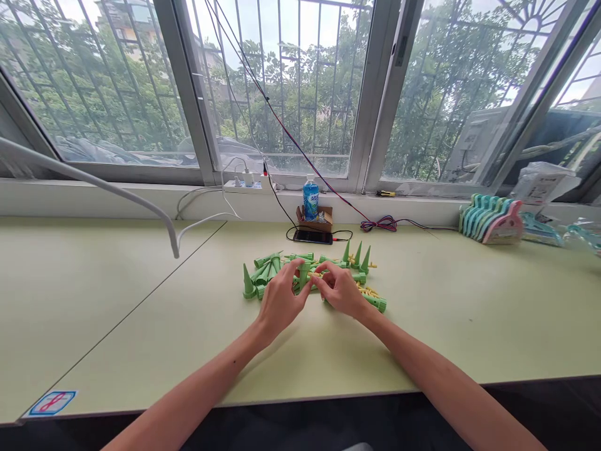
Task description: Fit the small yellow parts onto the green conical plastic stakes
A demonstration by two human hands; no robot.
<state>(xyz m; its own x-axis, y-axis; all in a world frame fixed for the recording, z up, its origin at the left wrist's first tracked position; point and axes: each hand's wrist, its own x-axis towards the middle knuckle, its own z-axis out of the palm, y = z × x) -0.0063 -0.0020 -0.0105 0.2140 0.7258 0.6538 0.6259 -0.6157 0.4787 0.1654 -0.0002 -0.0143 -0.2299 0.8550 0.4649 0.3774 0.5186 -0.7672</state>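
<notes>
In the head view my left hand (282, 299) grips a green plastic spike (303, 273) between thumb and fingers, holding it upright above the table. My right hand (345, 292) pinches a small yellow peg (313, 274) against the side of that spike; whether it sits in a hole there I cannot tell. Around both hands lie several more green spikes (263, 272), some on their sides. A few green cones (357, 255) stand point up behind my right hand. Loose yellow pegs (369, 292) are heaped just right of it, beside a lying green spike (377, 303).
A black phone (313, 237) with a cable lies behind the pile, before a blue bottle (310, 199) in a small cardboard box (323, 220). Coloured hangers (491, 219) stand far right. A white curved arm (117, 188) overhangs the left side of the table (141, 351).
</notes>
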